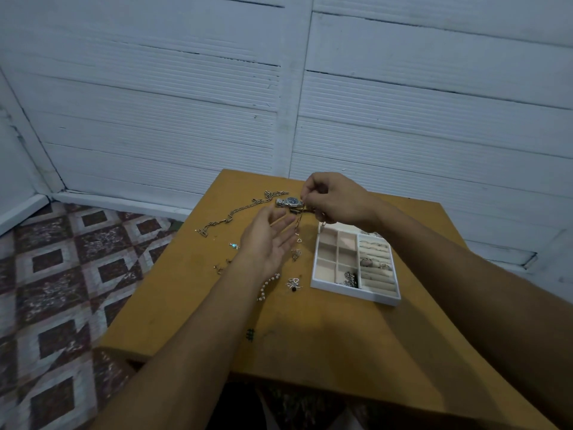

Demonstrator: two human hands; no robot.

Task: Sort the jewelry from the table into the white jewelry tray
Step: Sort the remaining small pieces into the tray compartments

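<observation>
Fingers of our right hand (338,200) were pinched together on a thin chain (297,228), which hung from them over the table (310,336) with a small heart at its end. Our left hand (268,243) lay palm up, just below and left of that pinch. Its fingers were straight and apart and held nothing; we took it to be ready to gather the chain.

A watch (290,202) sat on the table immediately left of the pinching fingers, and a long link chain (235,212) ran farther left. Nearer us than the fingers lay a pearl bracelet (268,285), a heart pendant cluster (293,283) and a blue-stone piece (234,245).

The white jewelry tray (356,293) stood below and right of the pinch. Rings sat in its roll section and a dark cluster in one near compartment, while the other compartments looked bare. We judged the sorting well short of done, with most pieces left on the table.
</observation>
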